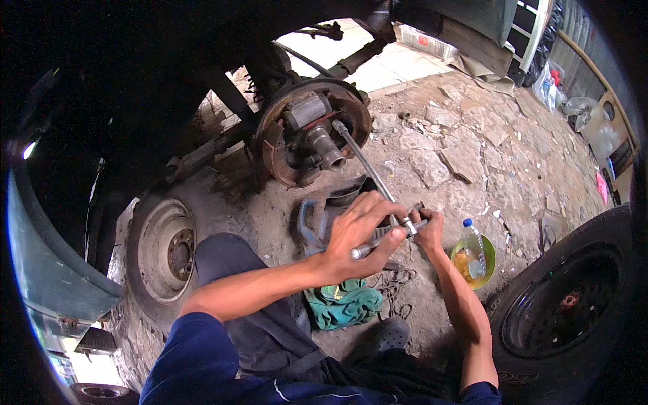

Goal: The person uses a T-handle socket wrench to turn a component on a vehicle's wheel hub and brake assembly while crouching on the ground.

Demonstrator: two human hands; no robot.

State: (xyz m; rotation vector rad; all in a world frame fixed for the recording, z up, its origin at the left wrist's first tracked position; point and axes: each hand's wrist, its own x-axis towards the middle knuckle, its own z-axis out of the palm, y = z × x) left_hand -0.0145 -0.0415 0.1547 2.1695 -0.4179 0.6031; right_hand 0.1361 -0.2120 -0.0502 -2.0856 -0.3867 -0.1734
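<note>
A rusty round brake backing plate [281, 162] with a spindle [324, 148] in its middle hangs under the vehicle. A long metal socket extension [370, 167] runs from a bolt on the plate, right of the spindle, toward me, where it meets a crosswise handle [364, 250]. My left hand [358, 233] is closed round this handle near the junction. My right hand [428, 229] is closed on the handle's right end, partly hidden behind it. A dark object [337, 196], too unclear to name, lies on the ground beneath the extension.
A wheel [172, 253] stands at left, a larger tyre [509, 324] at right. Beside my right arm sit a plastic bottle [476, 256] and green bowl [487, 277]. A teal cloth [344, 310] lies between my legs. Broken paving [466, 162] covers the ground; a crate [427, 44] and bags stand behind.
</note>
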